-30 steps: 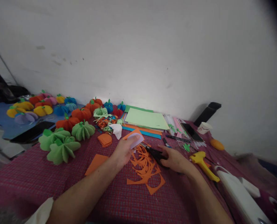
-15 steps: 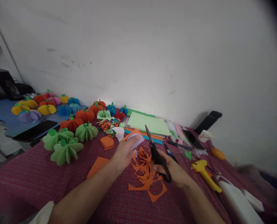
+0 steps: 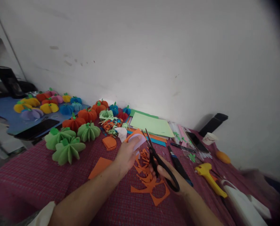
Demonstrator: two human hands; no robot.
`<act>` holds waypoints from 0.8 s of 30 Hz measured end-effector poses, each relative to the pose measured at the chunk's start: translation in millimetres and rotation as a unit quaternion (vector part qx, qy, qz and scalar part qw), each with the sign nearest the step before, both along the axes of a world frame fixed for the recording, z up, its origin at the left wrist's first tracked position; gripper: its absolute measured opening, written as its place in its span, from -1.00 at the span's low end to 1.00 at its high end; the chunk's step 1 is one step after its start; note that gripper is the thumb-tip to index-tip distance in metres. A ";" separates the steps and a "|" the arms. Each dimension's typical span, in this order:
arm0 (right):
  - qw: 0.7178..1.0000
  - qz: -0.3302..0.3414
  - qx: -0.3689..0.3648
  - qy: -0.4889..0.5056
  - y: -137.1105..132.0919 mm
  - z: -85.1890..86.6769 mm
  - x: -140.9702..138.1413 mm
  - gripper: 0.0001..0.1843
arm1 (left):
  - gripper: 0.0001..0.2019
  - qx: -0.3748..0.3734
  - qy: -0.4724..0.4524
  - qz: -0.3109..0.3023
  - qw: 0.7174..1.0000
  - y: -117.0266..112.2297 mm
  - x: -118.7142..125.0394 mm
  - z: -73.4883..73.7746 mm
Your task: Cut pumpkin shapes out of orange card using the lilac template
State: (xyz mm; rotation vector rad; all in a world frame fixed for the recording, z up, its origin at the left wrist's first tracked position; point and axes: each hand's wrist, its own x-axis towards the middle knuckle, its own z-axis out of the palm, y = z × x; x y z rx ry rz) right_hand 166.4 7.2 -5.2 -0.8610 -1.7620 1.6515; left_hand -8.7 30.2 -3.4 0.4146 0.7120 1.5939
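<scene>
My left hand (image 3: 127, 153) pinches an orange sheet of paper (image 3: 138, 132) together with a pale lilac rounded paper piece (image 3: 140, 142). My right hand (image 3: 169, 172) grips black-handled scissors (image 3: 153, 153), their blades parted and pointing up beside the right edge of the orange paper. Beneath the hands lies a heap of curled orange paper scraps (image 3: 147, 179). Left of my left wrist are a small stack of rounded orange pieces (image 3: 109, 143) and an orange paper sheet (image 3: 99, 166), partly behind my forearm.
Green paper pumpkins (image 3: 69, 150) stand at the left, with orange ones (image 3: 87, 115) behind. Light green sheets (image 3: 151, 124) lie at the back. A utility knife (image 3: 179, 164), a yellow glue gun (image 3: 209, 177), a phone (image 3: 196, 141) and a paper cup (image 3: 210, 138) are at the right.
The scissors have opened wider and turned, with the handles now lower and further right. My left hand still holds the orange paper in nearly the same place. The view has shifted slightly.
</scene>
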 end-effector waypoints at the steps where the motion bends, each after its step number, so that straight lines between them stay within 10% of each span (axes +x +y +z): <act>1: 1.000 -0.001 0.004 -0.002 0.2 -0.2 -0.3 -0.51 | -0.74 0.003 -0.002 -0.001 1.000 -0.9 0.5 0.5; 24: 0.998 -0.025 0.051 -0.039 3.3 2.1 -2.4 -0.52 | -0.80 0.003 -0.020 -0.002 1.000 -8.6 6.6 10.9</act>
